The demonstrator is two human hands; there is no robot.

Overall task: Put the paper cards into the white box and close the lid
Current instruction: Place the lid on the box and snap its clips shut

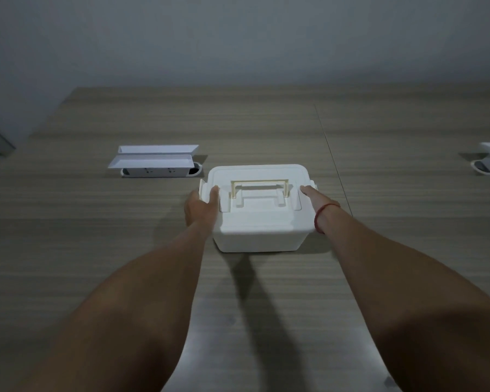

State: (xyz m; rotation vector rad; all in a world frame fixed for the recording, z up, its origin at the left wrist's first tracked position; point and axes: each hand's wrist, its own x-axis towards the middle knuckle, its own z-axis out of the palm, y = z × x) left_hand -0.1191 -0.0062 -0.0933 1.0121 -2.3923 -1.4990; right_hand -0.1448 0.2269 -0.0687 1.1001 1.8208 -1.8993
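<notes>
Head view looks down on a wooden table (96,250) with a white box (259,222) near its middle, the lid (260,190) sitting flat on top and a pale handle (259,183) lying across it. Both bare arms reach forward to the box. The left hand (201,206) presses against the left side, its thumb up on the lid beside the left latch (203,189). The right hand (314,198) touches the right side at the other latch, a red string (321,215) around its wrist. Whether the fingers are clenched on the latches or only resting there I cannot tell. No paper cards show outside the box. A white socket unit (156,162) with raised flaps sits well behind and to the left.
</notes>
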